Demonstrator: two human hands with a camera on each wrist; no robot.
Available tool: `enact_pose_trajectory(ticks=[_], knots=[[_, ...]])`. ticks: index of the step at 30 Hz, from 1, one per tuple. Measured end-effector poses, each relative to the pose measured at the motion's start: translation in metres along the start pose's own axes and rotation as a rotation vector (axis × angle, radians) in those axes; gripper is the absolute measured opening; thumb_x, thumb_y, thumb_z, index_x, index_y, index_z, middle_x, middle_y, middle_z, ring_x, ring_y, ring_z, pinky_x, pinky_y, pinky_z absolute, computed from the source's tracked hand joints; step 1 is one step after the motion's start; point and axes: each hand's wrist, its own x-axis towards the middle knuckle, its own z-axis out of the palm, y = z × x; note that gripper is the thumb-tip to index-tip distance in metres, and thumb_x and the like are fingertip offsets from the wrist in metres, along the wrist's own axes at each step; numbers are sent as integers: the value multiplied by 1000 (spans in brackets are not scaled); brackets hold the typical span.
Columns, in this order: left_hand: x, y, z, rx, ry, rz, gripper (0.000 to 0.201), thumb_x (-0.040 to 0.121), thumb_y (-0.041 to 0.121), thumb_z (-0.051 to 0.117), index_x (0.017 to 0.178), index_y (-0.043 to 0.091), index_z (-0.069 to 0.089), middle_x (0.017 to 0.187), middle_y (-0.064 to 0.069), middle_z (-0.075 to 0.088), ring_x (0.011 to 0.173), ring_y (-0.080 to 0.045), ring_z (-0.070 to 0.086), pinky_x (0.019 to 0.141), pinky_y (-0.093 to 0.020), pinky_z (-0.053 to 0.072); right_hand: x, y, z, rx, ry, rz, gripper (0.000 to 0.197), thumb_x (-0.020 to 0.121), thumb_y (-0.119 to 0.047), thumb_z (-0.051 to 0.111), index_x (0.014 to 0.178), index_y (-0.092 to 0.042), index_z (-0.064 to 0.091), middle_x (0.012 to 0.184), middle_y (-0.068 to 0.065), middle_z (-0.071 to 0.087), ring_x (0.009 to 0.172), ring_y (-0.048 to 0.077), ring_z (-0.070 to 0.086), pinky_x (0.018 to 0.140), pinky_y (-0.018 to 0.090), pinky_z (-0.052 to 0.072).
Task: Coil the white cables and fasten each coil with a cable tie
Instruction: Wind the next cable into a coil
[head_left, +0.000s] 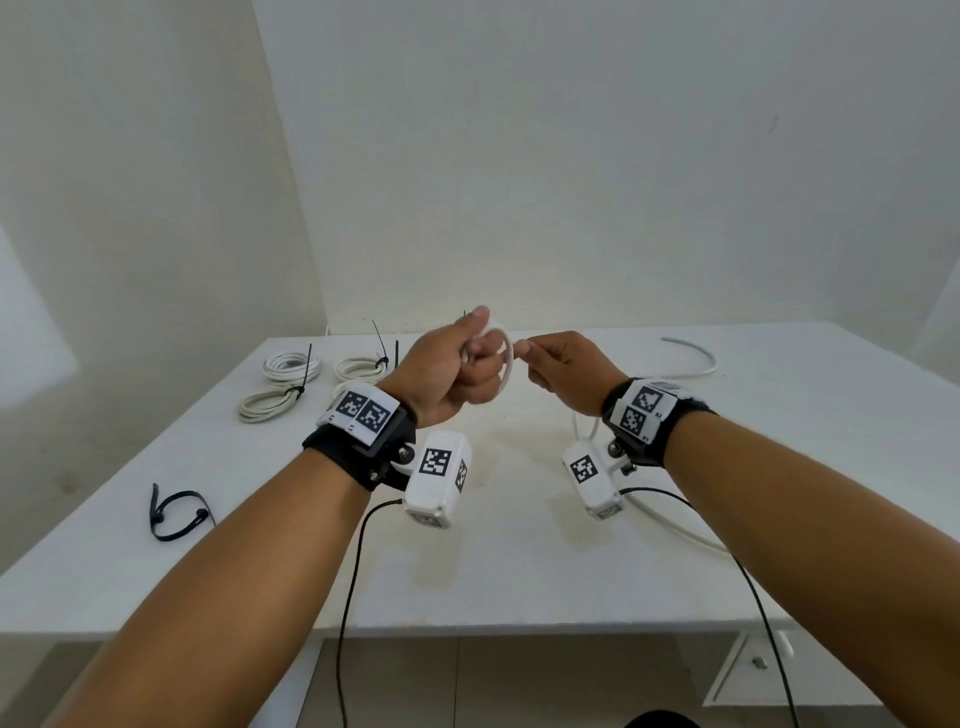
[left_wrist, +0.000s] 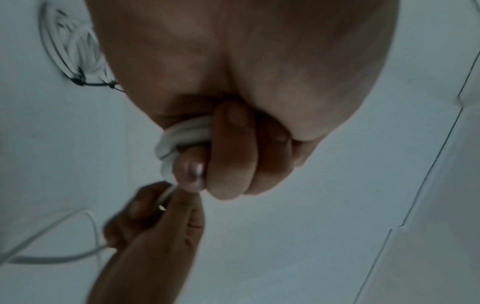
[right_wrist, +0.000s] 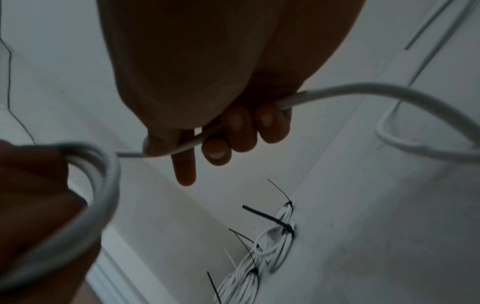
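Note:
My left hand (head_left: 462, 364) is raised above the white table (head_left: 519, 571) and grips a small coil of white cable (head_left: 506, 364), with the loops wrapped in its curled fingers (left_wrist: 233, 148). Just right of it, my right hand (head_left: 558, 366) pinches the free run of the same cable (right_wrist: 259, 109) between thumb and fingers. That cable trails down behind the right wrist and across the table (head_left: 670, 519). Three finished white coils with black ties (head_left: 291, 384) lie at the back left.
Loose black cable ties (head_left: 174, 512) lie near the table's left front edge. Another white cable (head_left: 696, 356) curves at the back right. Black camera leads hang from both wrists over the front edge. White walls stand behind the table.

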Motion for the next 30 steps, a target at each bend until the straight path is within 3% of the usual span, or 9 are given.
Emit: enact_pose_trajectory(ticks=[2, 4, 7, 9, 15, 20, 23, 27, 30], knots=[[3, 10, 6, -106, 20, 98, 53, 104, 44, 20, 59, 21, 38, 44, 7, 18, 42, -13, 7, 40, -22, 19, -2, -5, 8, -21, -1, -5, 58, 105, -37, 42, 51, -54, 57, 49, -11, 40, 42, 4, 32, 50, 18, 32], [7, 17, 8, -155, 101, 190, 49, 105, 44, 20, 65, 18, 33, 43, 8, 24, 41, -12, 12, 41, -22, 27, -2, -7, 16, -44, -20, -1, 48, 105, -40, 40, 67, -55, 64, 55, -7, 43, 43, 4, 37, 51, 17, 34], [17, 18, 3, -173, 280, 301, 46, 106, 42, 22, 69, 16, 33, 46, 5, 27, 40, -11, 21, 51, -27, 17, 0, -10, 25, -123, -80, 2, 39, 104, -43, 37, 112, -23, 70, 65, -1, 54, 59, 12, 54, 64, 30, 46], [24, 11, -6, -159, 405, 335, 44, 107, 38, 26, 70, 16, 35, 46, 4, 29, 39, -11, 24, 52, -28, 16, 1, -13, 32, -240, -142, -34, 38, 105, -38, 37, 113, -13, 64, 73, 3, 61, 70, 23, 59, 68, 37, 47], [26, -18, -40, 396, 650, 169, 35, 104, 33, 34, 76, 13, 36, 53, 1, 36, 41, -10, 34, 47, -26, 30, -3, -17, 42, -459, -227, -100, 31, 101, -24, 44, 125, -17, 62, 88, 2, 64, 71, 17, 52, 67, 28, 42], [18, -27, -44, 983, 561, -94, 45, 102, 48, 33, 86, 10, 51, 71, -3, 59, 65, -18, 56, 66, -31, 40, -4, -24, 41, -509, -315, -169, 23, 97, -22, 48, 111, -19, 66, 74, -4, 59, 67, 20, 56, 64, 32, 47], [13, -26, -39, 1026, 469, -201, 43, 103, 42, 35, 100, 5, 56, 87, -11, 63, 81, -21, 56, 74, -31, 38, -3, -30, 39, -473, -359, -223, 17, 94, -17, 49, 102, -16, 64, 63, -13, 51, 58, 12, 49, 62, 29, 42], [5, -23, -40, 1052, 229, -286, 30, 97, 19, 36, 71, 12, 52, 66, -19, 69, 59, -18, 57, 61, -28, 40, 1, -35, 28, -416, -339, -261, 17, 92, -13, 54, 101, -17, 67, 63, -20, 52, 59, -5, 51, 59, 13, 34], [-2, -24, -39, 783, 135, -277, 41, 99, 29, 30, 62, 14, 40, 48, -9, 43, 42, -18, 32, 47, -24, 24, 7, -34, 17, -295, -219, -236, 4, 88, -18, 69, 91, -16, 71, 71, -16, 60, 62, -4, 54, 60, 10, 36]])
